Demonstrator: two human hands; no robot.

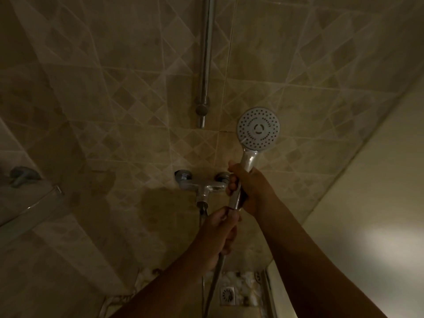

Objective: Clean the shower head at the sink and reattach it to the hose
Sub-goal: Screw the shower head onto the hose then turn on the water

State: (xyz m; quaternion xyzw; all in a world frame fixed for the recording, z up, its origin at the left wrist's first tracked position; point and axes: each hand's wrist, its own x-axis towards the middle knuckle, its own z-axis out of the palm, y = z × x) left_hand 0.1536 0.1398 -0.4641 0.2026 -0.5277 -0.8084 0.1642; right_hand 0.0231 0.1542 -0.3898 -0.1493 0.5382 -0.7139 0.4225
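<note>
- Head view, dim shower stall: the shower head [258,128] is held upright before the tiled wall with its spray face toward the camera. It sits just right of the riser rail [206,53] and above the mixer valve [204,185].
- Right hand [250,187]: fingers wrapped round the chrome handle [249,160] below the spray face.
- Left hand [218,230]: directly beneath, fingers closed round the top of the hose [213,283] where it meets the handle's base. Whether the joint is already threaded together cannot be told.
- Handling, as judged: the head is probably light and rigid, and its chrome finish would be slippery when wet, so the handle is the sound place to hold it. The hose is flexible and hangs free, so it is best taken at its end fitting.
- Containers: no sink or vessel is in view. A floor drain [227,294] lies below, and a glass shelf [34,203] at left carries a grey object [21,176] too dark to identify.
</note>
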